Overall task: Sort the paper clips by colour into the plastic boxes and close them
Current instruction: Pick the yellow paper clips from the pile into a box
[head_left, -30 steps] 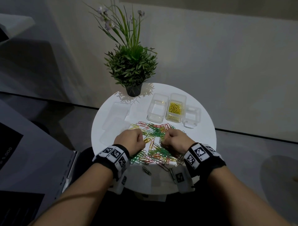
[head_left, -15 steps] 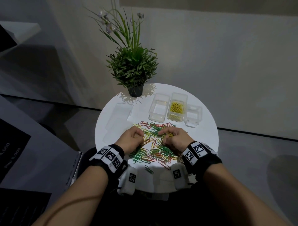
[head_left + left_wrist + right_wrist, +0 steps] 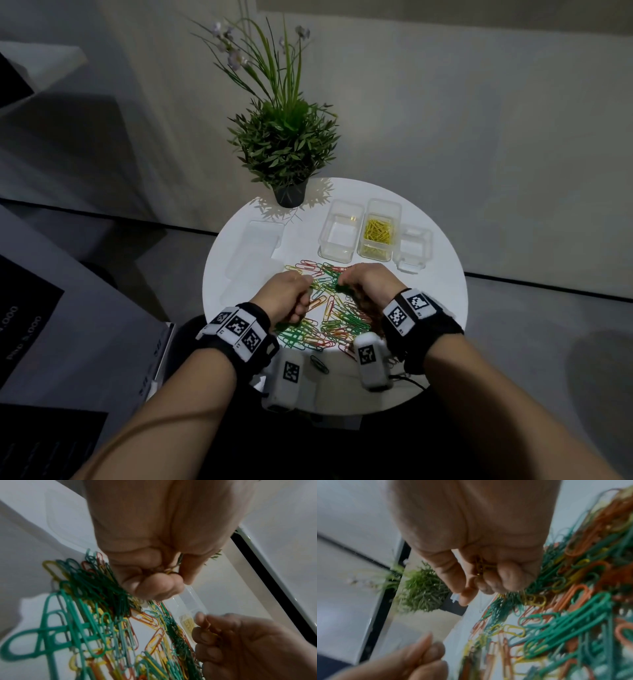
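On the round white tabletop (image 3: 428, 308), the mixed heap of paper clips (image 3: 329, 308) lies at the centre and toward six o'clock, with green, orange-red and yellow ones tangled together and one dark clip (image 3: 319, 364) apart at six o'clock. Three clear plastic boxes stand in a row at about one o'clock: the left box (image 3: 339, 230) and the small right box (image 3: 413, 247) look empty, while the middle box (image 3: 377, 233) holds a layer of yellow clips. Flat clear lids (image 3: 255, 246) lie at ten o'clock, and a potted plant (image 3: 286, 150) stands at twelve.

The left hand (image 3: 291, 298) is curled over the heap's nine o'clock side; the left wrist view shows its fingers clenched round a few clips, at least one yellowish. The right hand (image 3: 368, 286) is curled over the three o'clock side, and the right wrist view shows yellow clips gathered in its closed fingers.

By my reading, the work is at an early stage: only yellow has been started, many yellow clips remain in the heap, green and orange-red are untouched, and no box is closed.
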Demonstrator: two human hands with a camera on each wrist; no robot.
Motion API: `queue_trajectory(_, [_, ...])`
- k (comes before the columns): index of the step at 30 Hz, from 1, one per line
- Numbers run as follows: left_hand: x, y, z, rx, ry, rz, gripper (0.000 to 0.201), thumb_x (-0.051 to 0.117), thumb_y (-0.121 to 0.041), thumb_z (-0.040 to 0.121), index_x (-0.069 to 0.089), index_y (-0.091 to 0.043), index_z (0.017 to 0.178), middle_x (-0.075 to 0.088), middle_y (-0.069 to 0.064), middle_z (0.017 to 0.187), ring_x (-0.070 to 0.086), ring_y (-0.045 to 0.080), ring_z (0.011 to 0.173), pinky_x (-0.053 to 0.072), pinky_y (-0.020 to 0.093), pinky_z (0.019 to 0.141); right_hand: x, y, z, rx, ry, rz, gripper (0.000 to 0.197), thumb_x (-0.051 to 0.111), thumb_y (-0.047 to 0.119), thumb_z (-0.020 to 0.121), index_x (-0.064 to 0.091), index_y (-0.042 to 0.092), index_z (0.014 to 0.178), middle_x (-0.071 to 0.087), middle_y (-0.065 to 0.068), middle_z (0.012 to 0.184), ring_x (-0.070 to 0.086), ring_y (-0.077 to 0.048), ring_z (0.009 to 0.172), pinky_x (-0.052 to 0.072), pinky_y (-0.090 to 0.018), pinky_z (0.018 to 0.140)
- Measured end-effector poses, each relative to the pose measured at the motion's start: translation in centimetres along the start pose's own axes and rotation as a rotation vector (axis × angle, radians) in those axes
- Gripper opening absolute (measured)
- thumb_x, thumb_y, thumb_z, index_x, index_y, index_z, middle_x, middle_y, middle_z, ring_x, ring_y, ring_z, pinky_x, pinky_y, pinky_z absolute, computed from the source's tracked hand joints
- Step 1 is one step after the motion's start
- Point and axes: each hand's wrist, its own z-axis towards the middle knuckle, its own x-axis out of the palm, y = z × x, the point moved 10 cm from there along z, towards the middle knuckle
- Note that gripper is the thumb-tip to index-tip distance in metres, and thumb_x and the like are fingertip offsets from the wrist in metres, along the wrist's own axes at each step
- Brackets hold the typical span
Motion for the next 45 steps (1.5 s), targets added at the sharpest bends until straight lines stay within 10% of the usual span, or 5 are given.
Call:
queue_trajectory(5, [-1.1, -1.6, 0.2, 0.164, -0.209, 0.766, 0.014, 0.058, -0.029, 0.085, 0.064, -0.021, 0.076, 0.065, -0.006, 0.078, 0.059, 0.018, 0.078, 0.045, 0.026, 0.067, 0.4, 1.5, 0.4, -0.123, -0.159, -0.82, 0.015, 0.074, 0.027, 0.076, 0.071, 0.013, 0.081, 0.073, 0.0, 0.087, 0.066, -0.019, 0.087, 0.055, -0.03, 0.076])
queue_trajectory(9, [0.0, -2.6, -0.1, 0.246, -0.273, 1.192, 0.013, 0.063, -0.035, 0.078, 0.065, -0.023, 0.082, 0.066, -0.004, 0.089, 0.06, 0.021, 0.09, 0.039, 0.025, 0.066, 1.8, 1.8, 0.9, -0.138, -0.167, -1.019, 0.015, 0.071, 0.025, 0.079, 0.069, 0.012, 0.086, 0.069, -0.006, 0.089, 0.065, -0.025, 0.086, 0.054, -0.03, 0.075])
queue_trajectory(23, [-1.0, -0.6, 0.5, 0.185, -0.099, 0.924, 0.015, 0.052, -0.034, 0.086, 0.053, -0.02, 0.083, 0.067, 0.001, 0.088, 0.06, 0.025, 0.086, 0.051, 0.036, 0.077, 0.1, -0.3, -0.2, -0.082, -0.048, -0.273, 0.027, 0.044, -0.006, 0.075, 0.052, 0.02, 0.078, 0.066, -0.007, 0.059, 0.058, -0.023, 0.058, 0.045, -0.03, 0.057])
queue_trajectory(34, [-3.0, -2.3, -1.1, 0.245, -0.287, 1.064, 0.005, 0.06, -0.031, 0.084, 0.063, -0.03, 0.087, 0.066, -0.008, 0.088, 0.061, 0.019, 0.09, 0.048, 0.028, 0.071, 4.0, 2.7, -2.2, -0.357, 0.057, -0.994, 0.015, 0.062, 0.018, 0.087, 0.069, 0.028, 0.094, 0.069, 0.003, 0.102, 0.061, -0.018, 0.099, 0.042, -0.023, 0.079])
queue_trajectory(45, [1.0, -2.5, 0.0, 0.285, -0.218, 1.312, 0.015, 0.061, -0.032, 0.081, 0.069, -0.026, 0.092, 0.068, -0.004, 0.095, 0.061, 0.02, 0.095, 0.042, 0.026, 0.071, -1.0, 1.3, -3.0, -0.269, -0.025, -0.811, 0.023, 0.051, 0.005, 0.082, 0.063, 0.023, 0.074, 0.069, 0.006, 0.081, 0.061, -0.016, 0.082, 0.046, -0.024, 0.074])
